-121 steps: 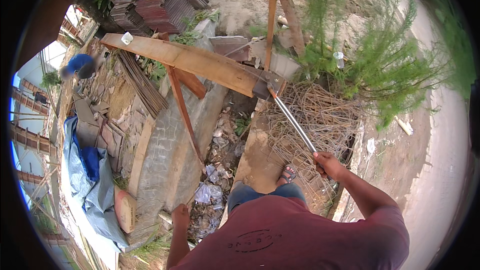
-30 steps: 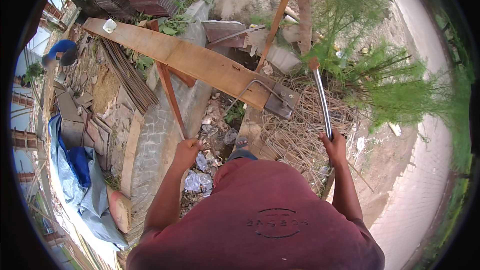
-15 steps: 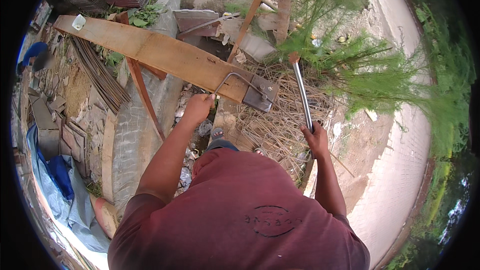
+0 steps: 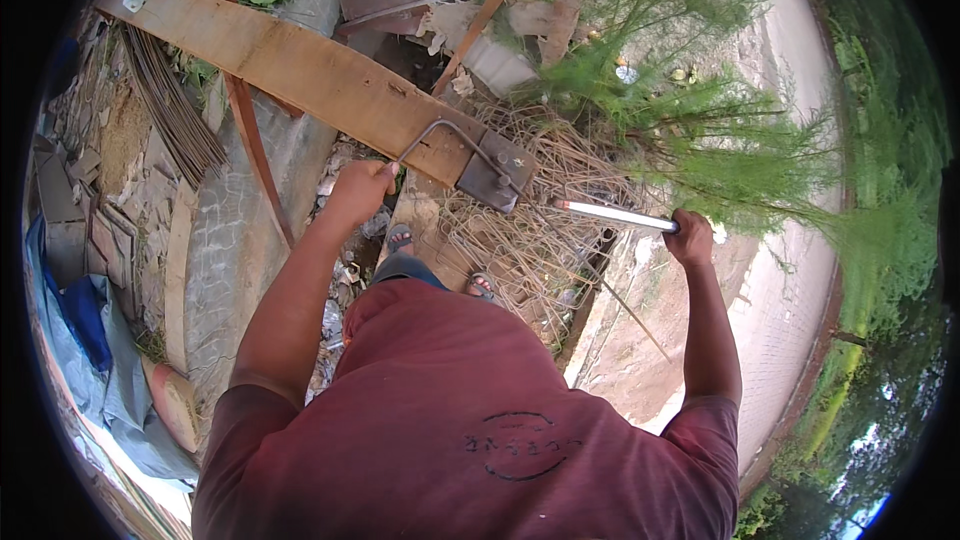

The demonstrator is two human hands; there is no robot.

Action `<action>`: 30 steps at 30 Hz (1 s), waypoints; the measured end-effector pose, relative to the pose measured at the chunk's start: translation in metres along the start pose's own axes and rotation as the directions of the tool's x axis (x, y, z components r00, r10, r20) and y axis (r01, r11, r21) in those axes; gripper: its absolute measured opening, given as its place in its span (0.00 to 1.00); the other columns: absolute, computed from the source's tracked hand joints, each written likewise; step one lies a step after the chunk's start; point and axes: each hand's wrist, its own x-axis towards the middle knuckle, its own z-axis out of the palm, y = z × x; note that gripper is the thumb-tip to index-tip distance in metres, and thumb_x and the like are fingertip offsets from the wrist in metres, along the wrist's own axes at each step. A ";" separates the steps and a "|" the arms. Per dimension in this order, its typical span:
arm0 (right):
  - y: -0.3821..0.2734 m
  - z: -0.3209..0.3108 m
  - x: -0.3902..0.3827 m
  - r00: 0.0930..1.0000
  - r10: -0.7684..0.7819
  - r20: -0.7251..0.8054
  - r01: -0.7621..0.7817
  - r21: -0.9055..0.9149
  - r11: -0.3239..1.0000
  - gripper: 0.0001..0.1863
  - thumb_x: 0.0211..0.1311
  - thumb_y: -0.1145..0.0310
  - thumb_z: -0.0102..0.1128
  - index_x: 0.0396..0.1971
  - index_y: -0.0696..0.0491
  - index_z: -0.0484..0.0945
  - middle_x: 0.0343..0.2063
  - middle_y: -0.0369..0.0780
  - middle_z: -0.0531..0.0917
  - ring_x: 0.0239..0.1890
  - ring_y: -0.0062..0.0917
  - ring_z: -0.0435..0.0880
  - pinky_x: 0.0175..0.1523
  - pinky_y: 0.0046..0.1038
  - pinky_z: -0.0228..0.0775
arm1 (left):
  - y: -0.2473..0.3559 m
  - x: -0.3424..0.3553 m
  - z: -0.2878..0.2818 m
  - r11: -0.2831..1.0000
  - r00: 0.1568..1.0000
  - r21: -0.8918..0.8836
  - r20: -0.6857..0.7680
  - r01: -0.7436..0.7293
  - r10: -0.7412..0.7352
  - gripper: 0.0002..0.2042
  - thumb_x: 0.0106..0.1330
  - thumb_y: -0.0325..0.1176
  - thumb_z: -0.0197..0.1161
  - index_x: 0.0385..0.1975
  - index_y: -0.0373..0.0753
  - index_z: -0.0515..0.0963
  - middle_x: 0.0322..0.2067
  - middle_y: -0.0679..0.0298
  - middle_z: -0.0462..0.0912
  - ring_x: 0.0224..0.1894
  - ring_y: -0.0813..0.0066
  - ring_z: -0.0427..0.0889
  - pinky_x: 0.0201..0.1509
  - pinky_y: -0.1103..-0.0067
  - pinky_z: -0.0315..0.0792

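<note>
1. Left hand (image 4: 362, 192) pinches the bent grey steel rod (image 4: 437, 122) atop the long brown wooden plank (image 4: 280, 60); a weak pinch could let it slip.
2. Right hand (image 4: 690, 237) clasps the silver metal bar (image 4: 620, 213) right of the plank — careless swinging could jolt the rod.

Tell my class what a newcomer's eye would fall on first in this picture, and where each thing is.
The long plank stands out first, slanting from the upper left to a dark block near the centre. There, the left hand holds the end of a bent rod; to the right, the right hand grips a shiny tube. Green branches spread above the tube.
</note>
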 end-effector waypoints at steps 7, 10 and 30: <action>0.024 0.031 0.078 0.969 -0.237 0.075 0.236 0.028 0.971 0.08 0.40 0.69 0.61 0.16 0.51 0.69 0.18 0.42 0.75 0.26 0.42 0.76 0.33 0.40 0.67 | 0.000 0.001 -0.004 0.996 0.998 0.073 -0.005 -0.060 0.061 0.21 0.66 0.46 0.52 0.20 0.34 0.77 0.17 0.52 0.75 0.24 0.59 0.76 0.33 0.67 0.68; 0.032 0.040 0.108 0.936 -0.352 0.017 0.352 0.006 0.936 0.06 0.39 0.71 0.60 0.18 0.50 0.72 0.21 0.40 0.76 0.30 0.39 0.76 0.37 0.38 0.65 | 0.008 -0.004 -0.005 0.998 1.000 0.059 -0.008 -0.023 0.024 0.21 0.65 0.46 0.51 0.19 0.34 0.78 0.18 0.51 0.77 0.26 0.56 0.78 0.34 0.66 0.69; 0.014 0.059 0.150 0.917 -0.396 0.045 0.394 0.046 0.918 0.08 0.42 0.73 0.58 0.26 0.48 0.78 0.24 0.41 0.79 0.37 0.40 0.77 0.46 0.40 0.66 | 0.008 0.000 -0.002 0.993 1.000 0.115 -0.015 0.019 -0.018 0.21 0.65 0.47 0.51 0.21 0.35 0.78 0.18 0.52 0.77 0.25 0.57 0.77 0.35 0.68 0.69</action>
